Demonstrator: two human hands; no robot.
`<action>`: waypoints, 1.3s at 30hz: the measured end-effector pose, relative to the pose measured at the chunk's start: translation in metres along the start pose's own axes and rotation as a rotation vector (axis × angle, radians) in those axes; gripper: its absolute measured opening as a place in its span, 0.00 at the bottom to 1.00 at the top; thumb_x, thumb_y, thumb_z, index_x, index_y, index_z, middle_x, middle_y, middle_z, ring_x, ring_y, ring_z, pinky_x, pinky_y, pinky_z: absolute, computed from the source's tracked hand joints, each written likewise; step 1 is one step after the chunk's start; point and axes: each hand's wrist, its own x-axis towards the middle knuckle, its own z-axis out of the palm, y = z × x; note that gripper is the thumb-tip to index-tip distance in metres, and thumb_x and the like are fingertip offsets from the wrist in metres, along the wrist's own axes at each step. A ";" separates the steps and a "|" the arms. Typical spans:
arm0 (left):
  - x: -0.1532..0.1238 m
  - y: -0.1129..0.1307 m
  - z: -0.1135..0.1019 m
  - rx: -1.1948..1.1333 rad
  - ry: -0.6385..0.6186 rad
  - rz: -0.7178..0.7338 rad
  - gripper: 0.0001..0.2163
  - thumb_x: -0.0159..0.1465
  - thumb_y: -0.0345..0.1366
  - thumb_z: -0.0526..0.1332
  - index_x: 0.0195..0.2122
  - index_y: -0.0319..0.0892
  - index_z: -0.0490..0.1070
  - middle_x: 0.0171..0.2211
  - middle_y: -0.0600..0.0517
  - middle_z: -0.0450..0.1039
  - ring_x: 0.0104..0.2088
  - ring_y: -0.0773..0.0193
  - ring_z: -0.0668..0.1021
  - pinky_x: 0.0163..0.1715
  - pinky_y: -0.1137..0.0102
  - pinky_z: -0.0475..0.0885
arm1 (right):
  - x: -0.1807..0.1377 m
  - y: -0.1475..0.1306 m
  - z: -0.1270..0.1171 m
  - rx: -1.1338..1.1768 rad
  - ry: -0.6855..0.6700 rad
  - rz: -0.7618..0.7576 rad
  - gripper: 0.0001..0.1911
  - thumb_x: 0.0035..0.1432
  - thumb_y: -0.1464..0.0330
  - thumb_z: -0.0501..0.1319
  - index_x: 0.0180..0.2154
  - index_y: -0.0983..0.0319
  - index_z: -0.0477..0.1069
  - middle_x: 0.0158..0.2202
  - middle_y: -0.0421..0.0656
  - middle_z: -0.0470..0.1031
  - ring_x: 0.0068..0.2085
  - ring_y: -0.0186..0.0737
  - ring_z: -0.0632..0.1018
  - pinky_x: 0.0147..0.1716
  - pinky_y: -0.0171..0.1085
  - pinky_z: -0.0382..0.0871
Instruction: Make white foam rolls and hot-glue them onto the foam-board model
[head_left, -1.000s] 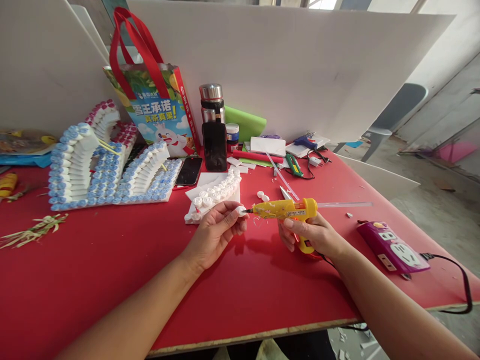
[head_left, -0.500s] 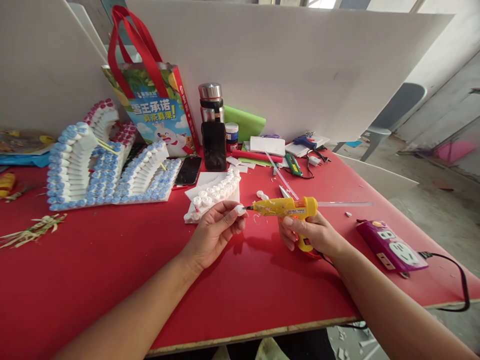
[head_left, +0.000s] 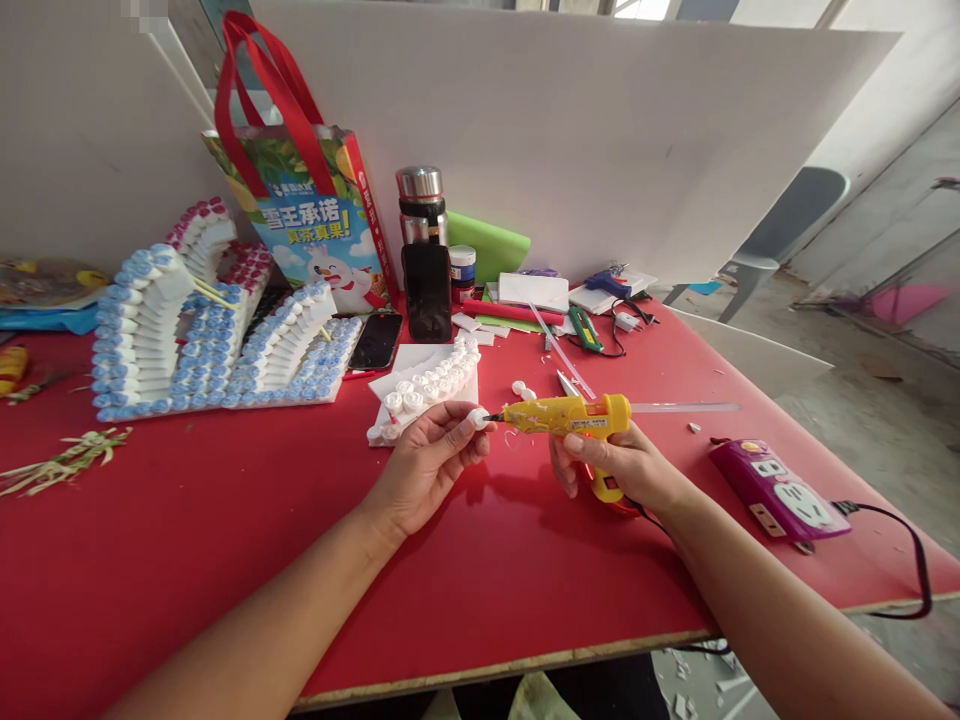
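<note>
My left hand (head_left: 429, 462) pinches a small white paper roll (head_left: 477, 417) above the red table (head_left: 225, 560). My right hand (head_left: 616, 468) grips a yellow glue gun (head_left: 571, 416) by its handle, a clear glue stick jutting out behind. The gun's nozzle tip touches the roll. Just behind my left hand lies a white board covered with rows of white paper rolls (head_left: 427, 388). A couple of loose white rolls (head_left: 525, 391) sit beyond the gun.
A blue-and-white stepped roll model (head_left: 202, 340) stands at the left, a red-handled bag (head_left: 315, 210), flask (head_left: 421, 205) and phones (head_left: 377, 341) behind. A purple power strip (head_left: 780, 492) with black cord lies right. White boards wall the back; the table edge is near me.
Both hands and the glue gun have shifted a little to the left; the nozzle stays at the white roll.
</note>
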 end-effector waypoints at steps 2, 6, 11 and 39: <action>0.000 0.000 0.000 -0.007 0.004 0.000 0.11 0.58 0.30 0.71 0.40 0.37 0.74 0.35 0.48 0.80 0.30 0.71 0.79 0.37 0.76 0.76 | 0.000 0.000 0.000 -0.002 -0.002 -0.001 0.17 0.65 0.58 0.59 0.30 0.63 0.72 0.24 0.42 0.73 0.26 0.38 0.75 0.29 0.38 0.68; 0.000 0.000 0.002 -0.031 0.018 -0.012 0.10 0.58 0.30 0.71 0.40 0.37 0.75 0.34 0.49 0.79 0.30 0.71 0.79 0.37 0.77 0.76 | 0.000 -0.001 0.001 0.003 -0.007 0.001 0.18 0.66 0.59 0.59 0.28 0.63 0.71 0.24 0.41 0.72 0.25 0.37 0.75 0.29 0.37 0.67; 0.000 0.000 0.002 -0.060 0.026 -0.024 0.10 0.57 0.29 0.71 0.39 0.37 0.75 0.34 0.50 0.79 0.30 0.71 0.79 0.37 0.77 0.76 | -0.001 0.000 0.000 0.053 0.003 0.024 0.19 0.64 0.58 0.61 0.26 0.63 0.67 0.21 0.38 0.68 0.23 0.36 0.74 0.26 0.37 0.65; 0.002 -0.001 -0.001 -0.077 0.003 -0.032 0.09 0.58 0.30 0.71 0.40 0.37 0.76 0.34 0.48 0.80 0.31 0.71 0.79 0.37 0.77 0.77 | -0.003 0.008 -0.002 0.097 0.027 0.055 0.18 0.63 0.59 0.62 0.26 0.62 0.65 0.20 0.36 0.64 0.21 0.35 0.72 0.22 0.37 0.64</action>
